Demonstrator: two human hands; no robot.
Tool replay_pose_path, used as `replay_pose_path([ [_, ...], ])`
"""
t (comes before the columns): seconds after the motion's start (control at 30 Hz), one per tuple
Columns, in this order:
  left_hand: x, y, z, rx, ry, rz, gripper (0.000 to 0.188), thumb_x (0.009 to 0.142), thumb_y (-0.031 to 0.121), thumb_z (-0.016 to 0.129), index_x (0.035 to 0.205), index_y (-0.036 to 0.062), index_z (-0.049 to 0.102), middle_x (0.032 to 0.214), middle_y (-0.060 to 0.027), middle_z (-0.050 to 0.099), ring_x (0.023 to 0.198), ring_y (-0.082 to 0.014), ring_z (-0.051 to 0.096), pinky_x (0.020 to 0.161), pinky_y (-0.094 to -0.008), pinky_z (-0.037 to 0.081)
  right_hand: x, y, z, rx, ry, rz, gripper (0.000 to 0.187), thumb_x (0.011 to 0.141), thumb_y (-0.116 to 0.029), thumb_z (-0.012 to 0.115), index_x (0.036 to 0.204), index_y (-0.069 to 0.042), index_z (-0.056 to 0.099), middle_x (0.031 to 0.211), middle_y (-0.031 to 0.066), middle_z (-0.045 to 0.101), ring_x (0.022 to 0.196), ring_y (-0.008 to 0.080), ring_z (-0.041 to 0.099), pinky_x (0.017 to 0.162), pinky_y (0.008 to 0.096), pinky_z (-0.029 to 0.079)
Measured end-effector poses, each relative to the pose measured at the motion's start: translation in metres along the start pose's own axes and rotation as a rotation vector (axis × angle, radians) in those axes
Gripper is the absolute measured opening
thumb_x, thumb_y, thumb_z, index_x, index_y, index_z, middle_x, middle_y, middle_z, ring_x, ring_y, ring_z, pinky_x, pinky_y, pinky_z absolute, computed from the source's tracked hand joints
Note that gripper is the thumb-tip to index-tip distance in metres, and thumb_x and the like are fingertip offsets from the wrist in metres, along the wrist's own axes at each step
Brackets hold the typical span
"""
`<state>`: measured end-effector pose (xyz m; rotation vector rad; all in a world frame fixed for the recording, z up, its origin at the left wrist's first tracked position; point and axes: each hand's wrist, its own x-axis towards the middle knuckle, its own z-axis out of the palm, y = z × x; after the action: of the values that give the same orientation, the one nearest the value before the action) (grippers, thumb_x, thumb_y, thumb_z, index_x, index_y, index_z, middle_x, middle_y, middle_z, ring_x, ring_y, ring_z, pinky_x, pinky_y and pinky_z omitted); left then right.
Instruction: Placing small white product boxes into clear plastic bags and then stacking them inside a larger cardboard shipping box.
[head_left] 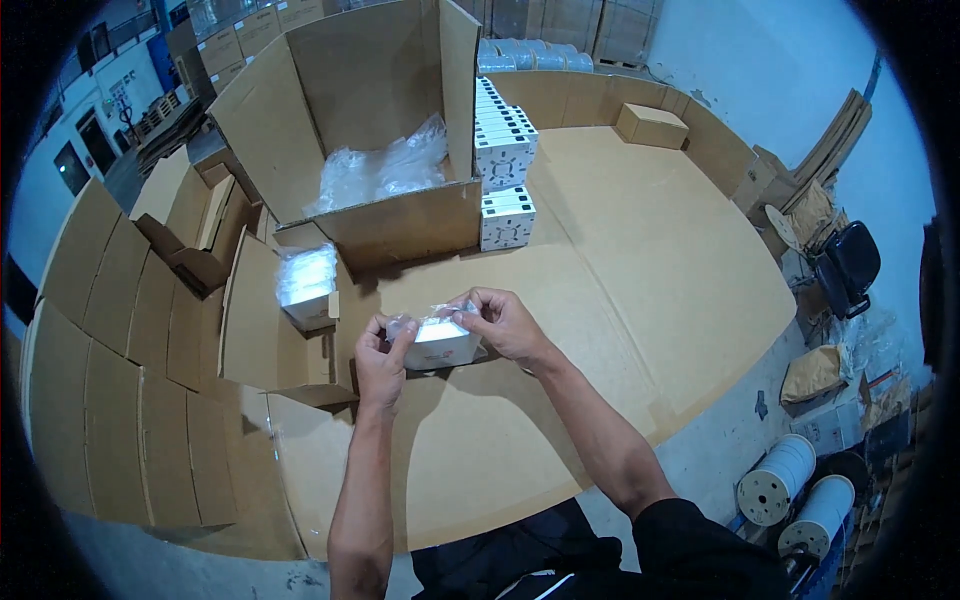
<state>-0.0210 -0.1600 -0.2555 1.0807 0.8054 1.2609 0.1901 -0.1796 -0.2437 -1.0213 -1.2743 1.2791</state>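
Note:
In front of me a small white box [442, 345] is at the cardboard-covered table, with clear plastic bunched over its top. My left hand [384, 352] pinches the plastic at the box's left upper corner. At the right upper corner, my right hand [500, 322] pinches the plastic between thumb and fingers. Left of my hands stands an open cardboard carton [262, 345]. Inside it are plastic-wrapped white boxes [308, 283] at the far end.
Beyond my hands a large open carton [410, 230] holds clear plastic bags [385, 168]. White printed boxes [508, 215] are stacked beside it. Flattened-looking brown cartons [120, 360] line the left side. A brown box [652, 127] sits at the far edge; cable spools [778, 480] stand lower right.

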Motion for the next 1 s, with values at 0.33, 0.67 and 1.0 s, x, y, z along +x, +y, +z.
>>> replay_pose_path([
  [0.33,0.001,-0.002,-0.004,0.005,0.003,-0.065,0.016,0.094,0.011,0.074,0.098,0.0075,0.059,0.098,-0.0010,0.064,0.090,-0.0088,0.060,0.081,-0.0270,0.051,-0.005,-0.018,0.005,0.164,-0.025,-0.254,0.022,0.092,-0.003,0.072,0.113,-0.001,0.067,0.141,0.0146,0.053,0.112,0.0169,0.063,0.098,0.0346,0.052],
  [0.67,0.001,-0.003,-0.003,0.005,-0.008,-0.025,0.027,0.095,0.014,0.073,0.113,0.0080,0.054,0.101,-0.0030,0.064,0.091,-0.0106,0.060,0.081,-0.0286,0.051,-0.010,-0.026,0.007,-0.186,-0.070,-0.036,0.022,0.086,-0.007,0.078,0.107,-0.003,0.076,0.111,0.0086,0.072,0.106,0.0175,0.066,0.099,0.0337,0.050],
  [1.0,0.000,0.000,0.001,0.043,0.033,0.021,0.026,0.098,0.011,0.066,0.121,0.0084,0.054,0.094,-0.0015,0.060,0.086,-0.0088,0.057,0.075,-0.0255,0.049,-0.012,-0.044,0.008,-0.241,-0.030,0.114,0.030,0.085,-0.014,0.081,0.114,-0.005,0.077,0.106,0.0096,0.076,0.099,0.0164,0.068,0.094,0.0338,0.053],
])
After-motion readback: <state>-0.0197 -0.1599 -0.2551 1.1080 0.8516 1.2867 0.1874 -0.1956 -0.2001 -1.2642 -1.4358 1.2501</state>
